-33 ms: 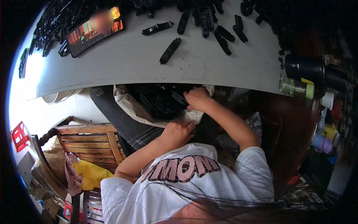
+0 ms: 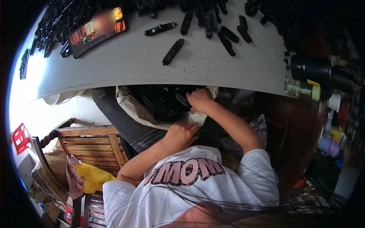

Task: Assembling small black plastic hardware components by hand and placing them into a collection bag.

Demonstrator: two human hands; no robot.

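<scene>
An off-white woven sack (image 2: 131, 110) lies across my lap under the table edge, its mouth turned open. Inside are many slim black plastic parts (image 2: 161, 106). At the near rim of the sack, my left hand (image 2: 179, 136) is closed with its fingers curled over the edge. My right hand (image 2: 200, 101) reaches over the right side of the mouth, fingers bent downward among the black parts. Whatever it grips is hidden beneath the fingers.
Loose black parts (image 2: 173, 52) lie on the white table (image 2: 125, 74), heaped toward the far side. A phone (image 2: 85, 41) leans at the left. A black cup (image 2: 310, 71) and a green bottle (image 2: 298, 88) stand at the right edge. A wooden chair (image 2: 89, 140) is at left.
</scene>
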